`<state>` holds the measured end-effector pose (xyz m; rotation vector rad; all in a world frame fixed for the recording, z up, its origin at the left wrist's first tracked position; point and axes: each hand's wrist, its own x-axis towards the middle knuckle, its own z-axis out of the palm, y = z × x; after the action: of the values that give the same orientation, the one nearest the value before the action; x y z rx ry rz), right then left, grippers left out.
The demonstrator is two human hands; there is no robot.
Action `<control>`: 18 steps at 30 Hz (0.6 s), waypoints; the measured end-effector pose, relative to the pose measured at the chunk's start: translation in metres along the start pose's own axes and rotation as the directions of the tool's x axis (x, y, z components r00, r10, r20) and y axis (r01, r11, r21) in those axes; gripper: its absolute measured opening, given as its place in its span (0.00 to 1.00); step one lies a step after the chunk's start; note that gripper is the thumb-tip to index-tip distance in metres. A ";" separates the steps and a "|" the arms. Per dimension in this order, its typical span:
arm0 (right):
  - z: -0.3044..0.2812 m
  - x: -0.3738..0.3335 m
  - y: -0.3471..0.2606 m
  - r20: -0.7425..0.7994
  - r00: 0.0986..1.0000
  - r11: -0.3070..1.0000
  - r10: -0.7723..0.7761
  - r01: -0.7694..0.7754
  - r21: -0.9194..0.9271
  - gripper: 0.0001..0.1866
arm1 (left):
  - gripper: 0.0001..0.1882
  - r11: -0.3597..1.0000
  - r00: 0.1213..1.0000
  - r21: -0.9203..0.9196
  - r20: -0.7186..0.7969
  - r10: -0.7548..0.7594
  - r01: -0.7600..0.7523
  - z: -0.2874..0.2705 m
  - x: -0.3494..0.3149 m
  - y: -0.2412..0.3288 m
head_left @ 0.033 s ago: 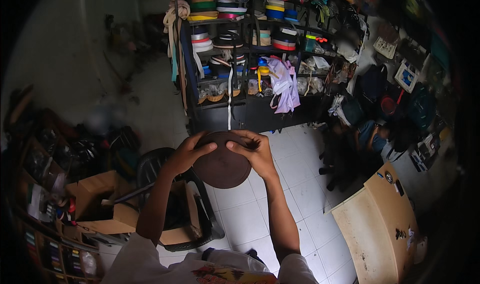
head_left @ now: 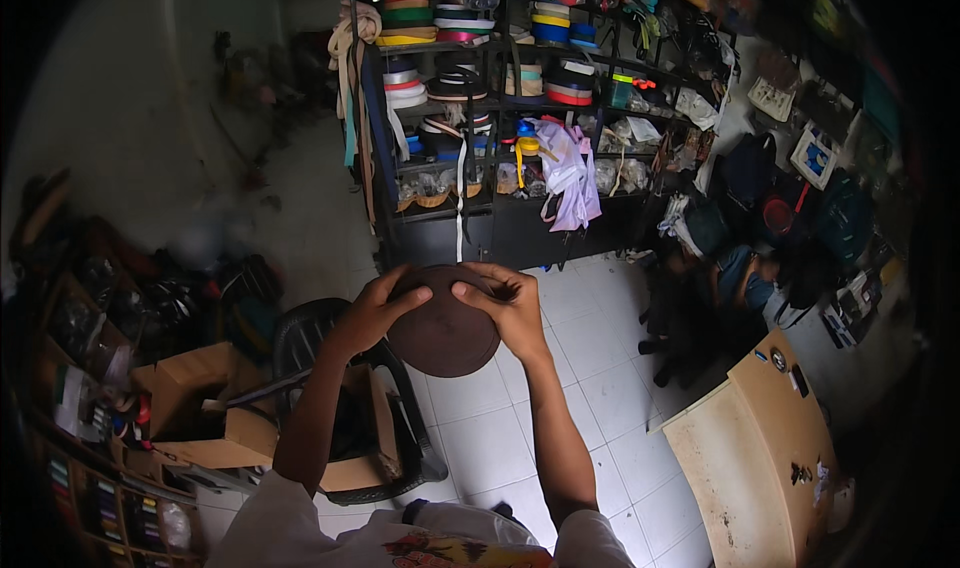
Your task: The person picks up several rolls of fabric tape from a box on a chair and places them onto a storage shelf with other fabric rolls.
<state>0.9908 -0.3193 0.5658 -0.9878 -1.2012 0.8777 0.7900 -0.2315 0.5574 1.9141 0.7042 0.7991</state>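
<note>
Out in front of me, both hands hold a flat, round, dark brown roll of webbing [head_left: 445, 330], its disc face turned up toward me. My left hand [head_left: 385, 308] grips its upper left edge, thumb lying on the face. On the upper right edge is my right hand [head_left: 502, 303], its thumb pressed on the face close to the left one. The fingers of both hands curl behind the roll, where they are partly hidden. The roll is held in the air above the tiled floor [head_left: 480, 438].
Ahead stands a black shelf rack [head_left: 440, 230] with coloured webbing rolls [head_left: 406, 33] and a hanging lilac bag [head_left: 568, 168]. Left are a black chair [head_left: 425, 468] and an open cardboard box [head_left: 250, 438]. At right are a wooden table [head_left: 735, 458] and another person [head_left: 738, 273] among dark bags.
</note>
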 end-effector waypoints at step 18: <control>-0.113 -0.031 -0.015 -0.443 0.876 0.970 -0.190 0.237 0.054 0.24 | 0.24 0.967 0.861 0.220 -0.459 0.217 -0.126 0.159 0.046 0.077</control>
<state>1.0978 -0.3690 0.5608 -0.8847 -0.8486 0.5015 0.9526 -0.3133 0.5790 1.9772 0.9390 1.3986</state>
